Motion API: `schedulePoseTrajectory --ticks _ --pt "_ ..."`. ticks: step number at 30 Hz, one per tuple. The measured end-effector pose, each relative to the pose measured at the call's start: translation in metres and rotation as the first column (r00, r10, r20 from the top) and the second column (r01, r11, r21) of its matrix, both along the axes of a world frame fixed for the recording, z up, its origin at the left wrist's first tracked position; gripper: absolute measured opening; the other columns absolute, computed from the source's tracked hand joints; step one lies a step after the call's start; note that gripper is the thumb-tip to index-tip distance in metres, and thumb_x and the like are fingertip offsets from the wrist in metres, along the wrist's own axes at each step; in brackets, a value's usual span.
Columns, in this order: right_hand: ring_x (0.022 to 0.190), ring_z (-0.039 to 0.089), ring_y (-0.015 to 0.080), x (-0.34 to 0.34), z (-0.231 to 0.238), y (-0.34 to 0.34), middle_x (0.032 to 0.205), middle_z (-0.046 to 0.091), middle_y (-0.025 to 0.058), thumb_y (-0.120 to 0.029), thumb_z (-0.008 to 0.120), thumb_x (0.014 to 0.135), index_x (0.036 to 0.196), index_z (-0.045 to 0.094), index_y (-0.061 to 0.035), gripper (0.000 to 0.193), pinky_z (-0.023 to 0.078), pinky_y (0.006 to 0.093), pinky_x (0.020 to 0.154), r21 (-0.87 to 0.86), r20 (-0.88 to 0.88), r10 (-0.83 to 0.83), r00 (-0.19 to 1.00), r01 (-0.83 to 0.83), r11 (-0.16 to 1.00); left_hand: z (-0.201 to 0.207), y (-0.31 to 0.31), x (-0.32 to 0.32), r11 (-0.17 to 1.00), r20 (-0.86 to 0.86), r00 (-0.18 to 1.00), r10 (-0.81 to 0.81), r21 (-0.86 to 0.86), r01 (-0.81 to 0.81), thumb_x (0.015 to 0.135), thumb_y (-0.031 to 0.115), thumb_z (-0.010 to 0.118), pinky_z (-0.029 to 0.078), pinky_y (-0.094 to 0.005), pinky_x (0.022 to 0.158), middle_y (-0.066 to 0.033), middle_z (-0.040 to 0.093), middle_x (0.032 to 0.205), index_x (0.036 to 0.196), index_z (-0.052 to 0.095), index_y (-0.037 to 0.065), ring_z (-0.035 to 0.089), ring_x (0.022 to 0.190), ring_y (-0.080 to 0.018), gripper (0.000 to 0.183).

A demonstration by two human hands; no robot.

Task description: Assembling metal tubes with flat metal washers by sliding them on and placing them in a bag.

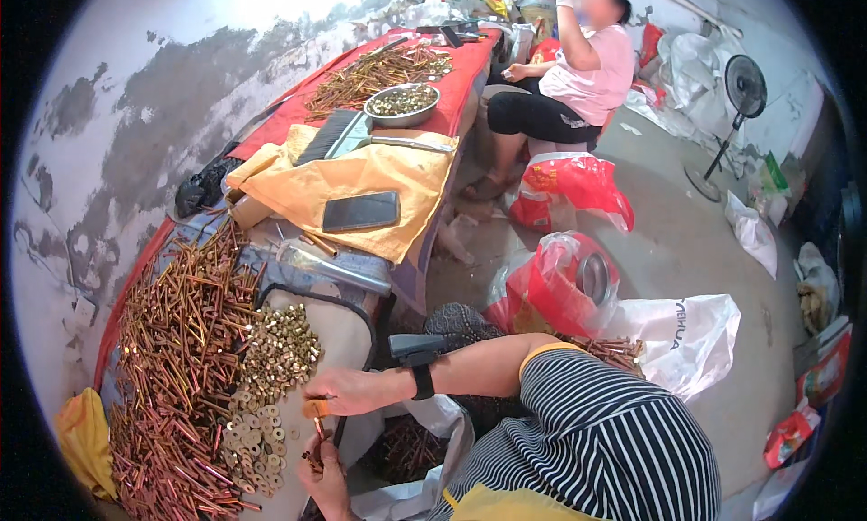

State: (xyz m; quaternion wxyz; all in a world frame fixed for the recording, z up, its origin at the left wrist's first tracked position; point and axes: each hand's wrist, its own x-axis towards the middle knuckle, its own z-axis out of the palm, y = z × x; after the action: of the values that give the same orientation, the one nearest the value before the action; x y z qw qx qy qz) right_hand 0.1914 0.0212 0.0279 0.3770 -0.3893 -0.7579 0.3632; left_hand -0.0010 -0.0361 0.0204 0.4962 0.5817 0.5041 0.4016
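Note:
My left hand (327, 483) comes up from the lower edge, its fingers closed around copper-coloured bolts (318, 428), one of which points up. Just above it, my right hand (350, 391) bends its fingers down over the tip of that bolt, an orange cover on the fingertips. Whether a nut or washer sits between those fingers is hidden. Beside the hands lie a pile of flat round washers (256, 444) and a heap of brass-coloured nuts (280, 342). Farther left spreads a large heap of long copper-coloured bolts (176, 340).
An open white sack (456, 435) with bolts inside stands below my right forearm. Beyond are a phone (360, 211) on yellow cloth (411, 178), a brush (332, 136) and a metal bowl (402, 115). Another person (587, 79) sits across, near red bags (564, 286) and a fan (745, 86).

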Motion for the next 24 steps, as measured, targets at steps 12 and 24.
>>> schedulePoseTrajectory --ticks 12,24 --pt "0.064 0.059 0.0238 0.006 0.032 -0.002 0.071 0.058 0.0160 -0.024 0.064 0.085 0.086 0.059 -0.0022 0.022 0.045 0.0331 0.058 -0.156 0.121 0.041 0.992 -0.021 0.988 0.008 0.008 -0.005 1.000 -0.005 1.000 -0.022 0.016 0.023 0.091 0.007 0.057 0.037 -0.0182 0.060 0.0069 0.053 0.079 0.107 0.061 -0.001 0.044 0.068 -0.0040 0.018" --pt "0.066 0.055 0.0130 0.005 0.015 0.001 0.074 0.057 0.0063 -0.022 0.061 0.090 0.101 0.058 0.0003 0.025 0.045 0.0276 0.061 -0.046 -0.356 -0.070 0.932 0.057 0.997 0.028 -0.004 -0.011 0.934 -0.174 0.919 -0.353 0.000 0.358 0.092 0.010 0.053 0.044 -0.0225 0.063 0.0007 0.059 0.076 0.108 0.063 0.001 0.052 0.070 -0.0062 0.020"
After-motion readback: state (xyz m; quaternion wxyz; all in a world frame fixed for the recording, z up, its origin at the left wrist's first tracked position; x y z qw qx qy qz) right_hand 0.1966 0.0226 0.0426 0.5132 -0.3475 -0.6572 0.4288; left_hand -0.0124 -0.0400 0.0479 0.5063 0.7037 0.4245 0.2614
